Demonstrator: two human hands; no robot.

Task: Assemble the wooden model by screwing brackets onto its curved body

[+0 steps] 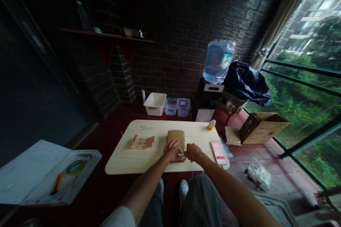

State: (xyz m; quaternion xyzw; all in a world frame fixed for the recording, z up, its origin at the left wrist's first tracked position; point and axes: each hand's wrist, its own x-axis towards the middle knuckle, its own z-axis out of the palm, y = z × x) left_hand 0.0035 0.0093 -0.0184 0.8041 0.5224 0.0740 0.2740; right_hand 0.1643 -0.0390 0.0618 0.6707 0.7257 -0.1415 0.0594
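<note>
A brown cardboard piece (176,135) lies on the pale wooden table (119,161), near its middle. My left hand (173,151) rests on the lower part of the cardboard with its fingers spread. Close beside it, at the right edge of the cardboard, my right hand (194,152) is closed; what it grips is too small to make out. Left of the cardboard sits a light wooden piece with holes (142,142). Several small screw-like parts (146,127) stand behind that piece.
A yellow-and-white bottle (211,125) stands at the back right of the table, and a pink-screened phone (220,152) lies at its right edge. Beyond the table are plastic bins (155,104), a water dispenser (209,95) and an open cardboard box (259,129).
</note>
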